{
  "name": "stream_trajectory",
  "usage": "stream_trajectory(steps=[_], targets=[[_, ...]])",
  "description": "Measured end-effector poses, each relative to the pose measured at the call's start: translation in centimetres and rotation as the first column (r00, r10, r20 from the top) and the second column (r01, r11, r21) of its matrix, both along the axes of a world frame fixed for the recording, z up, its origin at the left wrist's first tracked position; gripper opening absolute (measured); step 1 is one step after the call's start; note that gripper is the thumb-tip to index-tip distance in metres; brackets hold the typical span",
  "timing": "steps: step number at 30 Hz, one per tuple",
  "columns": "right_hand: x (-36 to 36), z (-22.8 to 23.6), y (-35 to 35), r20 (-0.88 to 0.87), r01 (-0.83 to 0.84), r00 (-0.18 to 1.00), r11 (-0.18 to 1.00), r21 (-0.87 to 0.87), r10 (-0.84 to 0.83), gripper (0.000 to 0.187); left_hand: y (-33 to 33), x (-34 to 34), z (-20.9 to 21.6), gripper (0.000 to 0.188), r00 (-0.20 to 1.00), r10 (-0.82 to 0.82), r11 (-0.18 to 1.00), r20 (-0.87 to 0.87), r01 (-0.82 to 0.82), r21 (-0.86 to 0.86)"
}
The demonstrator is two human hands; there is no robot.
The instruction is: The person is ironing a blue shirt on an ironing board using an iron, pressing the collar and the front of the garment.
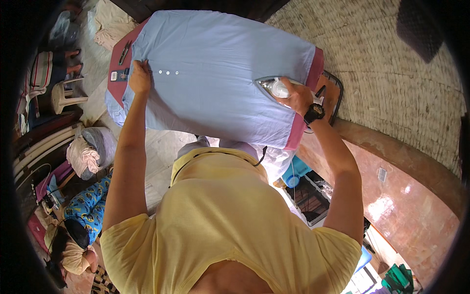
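Observation:
A light blue shirt (210,73) lies spread over a red ironing board (313,73), with a short row of white buttons near its left end. My right hand (296,95) is closed round the handle of a clothes iron (267,84), which rests on the shirt near its right end, its tip toward the left. My left hand (140,78) holds the shirt's cloth at the left end, fingers closed on it. Beside that hand, on the bare part of the board, lie a dark label (120,75) and a dark slim pen-like object (125,52).
A metal frame (336,95) juts past the board's right end, by a woven mat (352,54). On the left stand a plastic stool (66,95) and a wrapped bundle (93,152). Another person (78,250) sits at the lower left; someone's feet (73,61) show at the upper left.

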State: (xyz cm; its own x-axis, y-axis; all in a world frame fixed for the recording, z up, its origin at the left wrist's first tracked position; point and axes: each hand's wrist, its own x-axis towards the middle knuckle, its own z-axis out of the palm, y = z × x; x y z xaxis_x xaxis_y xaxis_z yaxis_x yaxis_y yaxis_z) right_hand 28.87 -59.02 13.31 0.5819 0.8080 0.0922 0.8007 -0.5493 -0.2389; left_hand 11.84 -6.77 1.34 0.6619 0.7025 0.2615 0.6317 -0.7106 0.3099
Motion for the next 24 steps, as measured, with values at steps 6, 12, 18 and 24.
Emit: stream_trajectory(steps=[6,12,18,24], targets=[[-0.4,1.0,2.6,-0.015,0.064,0.998,0.998,0.005,-0.064,0.055,-0.7,0.4,0.8,0.032,1.000,-0.001,1.000,0.007,0.001,-0.010],[-0.2,0.6,4.0,0.040,0.059,0.998,0.997,-0.040,-0.057,0.056,0.0,-0.1,-0.1,0.033,1.000,-0.002,1.000,-0.005,0.002,0.002],[0.1,0.4,4.3,0.010,0.078,0.997,0.996,-0.049,-0.077,0.057,0.0,0.1,-0.2,0.033,0.999,0.023,0.999,-0.029,-0.023,-0.026],[0.3,-0.2,4.1,0.011,0.045,0.999,0.998,-0.031,-0.045,0.060,0.0,0.1,-0.2,0.034,1.000,0.000,1.000,-0.003,0.000,0.006]])
